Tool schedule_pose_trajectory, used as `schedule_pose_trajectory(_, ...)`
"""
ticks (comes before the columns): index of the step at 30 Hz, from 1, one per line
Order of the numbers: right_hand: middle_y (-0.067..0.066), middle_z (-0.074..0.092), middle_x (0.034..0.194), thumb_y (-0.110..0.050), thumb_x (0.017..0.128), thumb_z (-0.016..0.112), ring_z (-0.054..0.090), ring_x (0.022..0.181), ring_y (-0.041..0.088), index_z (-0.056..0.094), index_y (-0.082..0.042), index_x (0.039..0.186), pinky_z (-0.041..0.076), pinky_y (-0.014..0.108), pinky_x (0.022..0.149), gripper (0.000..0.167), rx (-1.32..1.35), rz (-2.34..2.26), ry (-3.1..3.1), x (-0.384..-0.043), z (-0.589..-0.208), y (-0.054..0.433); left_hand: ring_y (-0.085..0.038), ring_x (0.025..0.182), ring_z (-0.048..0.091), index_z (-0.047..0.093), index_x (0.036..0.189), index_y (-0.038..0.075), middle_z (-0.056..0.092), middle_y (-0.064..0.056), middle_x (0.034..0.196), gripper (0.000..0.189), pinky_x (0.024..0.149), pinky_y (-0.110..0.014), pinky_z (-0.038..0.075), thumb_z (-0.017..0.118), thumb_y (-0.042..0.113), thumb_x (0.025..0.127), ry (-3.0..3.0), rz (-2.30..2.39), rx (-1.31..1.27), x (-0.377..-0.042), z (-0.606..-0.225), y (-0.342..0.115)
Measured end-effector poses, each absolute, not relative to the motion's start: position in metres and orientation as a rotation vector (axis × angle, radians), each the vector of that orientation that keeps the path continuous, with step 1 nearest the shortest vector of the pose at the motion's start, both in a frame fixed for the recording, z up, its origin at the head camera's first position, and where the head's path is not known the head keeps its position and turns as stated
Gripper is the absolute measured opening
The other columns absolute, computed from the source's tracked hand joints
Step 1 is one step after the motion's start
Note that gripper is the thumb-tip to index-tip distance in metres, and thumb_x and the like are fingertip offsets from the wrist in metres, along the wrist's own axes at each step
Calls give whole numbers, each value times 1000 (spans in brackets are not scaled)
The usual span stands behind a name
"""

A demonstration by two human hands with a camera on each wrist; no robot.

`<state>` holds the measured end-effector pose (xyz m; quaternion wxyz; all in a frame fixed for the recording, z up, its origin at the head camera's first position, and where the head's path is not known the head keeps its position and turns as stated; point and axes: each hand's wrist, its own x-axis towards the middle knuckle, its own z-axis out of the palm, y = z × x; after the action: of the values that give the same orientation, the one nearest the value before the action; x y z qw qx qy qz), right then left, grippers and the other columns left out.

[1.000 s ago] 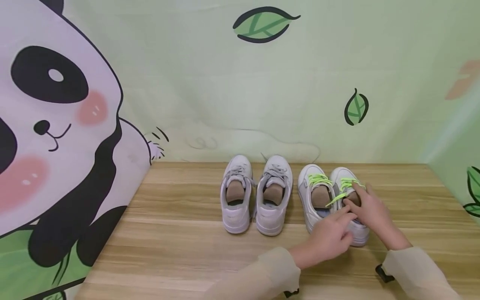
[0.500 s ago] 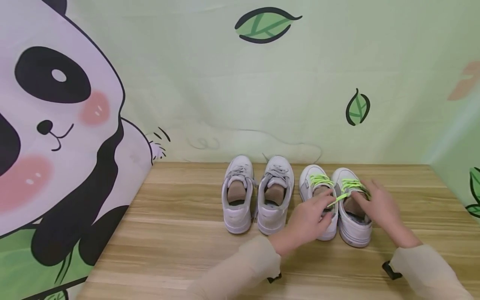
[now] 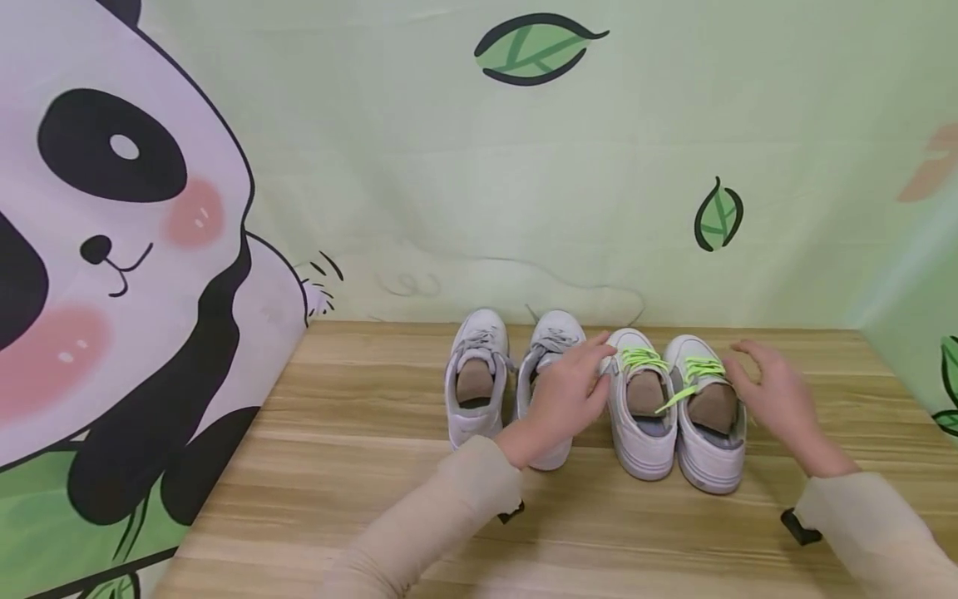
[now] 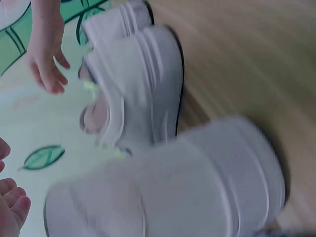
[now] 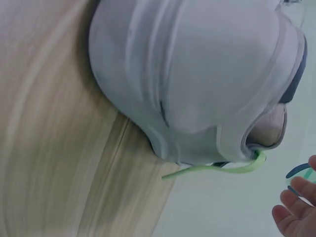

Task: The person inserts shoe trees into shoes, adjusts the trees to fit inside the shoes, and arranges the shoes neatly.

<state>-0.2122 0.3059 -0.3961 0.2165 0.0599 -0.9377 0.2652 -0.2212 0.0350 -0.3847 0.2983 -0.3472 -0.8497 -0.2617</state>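
Two white sneakers with neon green laces stand side by side: the left green-laced sneaker (image 3: 645,453) and the right green-laced sneaker (image 3: 711,466). A loose green lace end (image 3: 676,399) lies across the gap between them; in the right wrist view a green lace (image 5: 237,169) sticks out from a sneaker's side. My left hand (image 3: 565,395), fingers loosely bent, hovers over a grey-laced sneaker, its fingertips at the left green-laced sneaker's outer side; contact is unclear. My right hand (image 3: 778,395) is held just right of the other one, thumb and fingers spread, nothing in it.
Left of these stand two white sneakers with grey laces, the left grey-laced sneaker (image 3: 473,428) and the right grey-laced sneaker (image 3: 557,323), the latter partly covered by my left hand. All rest on a wood-grain surface (image 3: 337,482) before a green printed backdrop (image 3: 374,125).
My left hand has moved left, off the lace end and past the left green-laced sneaker. My right hand has drawn away to the right from the other green-laced sneaker.
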Motion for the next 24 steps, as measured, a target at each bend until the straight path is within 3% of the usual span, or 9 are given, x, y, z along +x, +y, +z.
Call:
schedule_pose_trajectory(2, 32, 51, 112, -18, 89, 48, 45, 103, 48, 53, 7, 109, 33, 57, 83, 32, 190, 707, -2566, -215, -396, 307, -17, 110, 53, 58, 107, 9, 55, -7, 122, 27, 75, -25, 49, 55, 11, 81, -2271, -711, -892, -228, -382, 28)
schedule_pose_trajectory(5, 32, 52, 110, -15, 88, 48, 47, 100, 47, 54, 7, 107, 34, 56, 82, 29, 204, 670, -2529, -220, -395, 310, -19, 112, 52, 57, 110, 8, 54, -9, 123, 29, 69, -25, 49, 55, 9, 81, -2296, -730, -842, -236, -378, 17)
schedule_pose_trajectory(14, 30, 52, 112, -15, 87, 47, 45, 102, 47, 55, 6, 105, 33, 57, 84, 29, 164, 585, -2421, -231, -391, 320, -23, 117, 48, 54, 115, 7, 49, -11, 129, 32, 84, -34, 46, 54, 12, 83, -2410, -758, -645, -261, -362, -20)
schedule_pose_trajectory(18, 29, 52, 113, -14, 84, 48, 44, 104, 46, 55, 6, 104, 32, 56, 85, 29, 134, 532, -2372, -237, -390, 327, -26, 123, 41, 52, 118, 5, 47, -13, 130, 37, 98, -37, 36, 55, 14, 83, -2448, -759, -554, -277, -360, -38)
schedule_pose_trajectory(24, 30, 40, 126, -28, 90, 42, 31, 118, 45, 46, 7, 116, 23, 56, 96, 44, 63, 481, -2505, -240, -390, 344, -33, 130, 28, 41, 130, 5, 34, -17, 139, 50, 104, -45, 25, 52, 27, 86, -2619, -787, -447, -296, -361, -66)
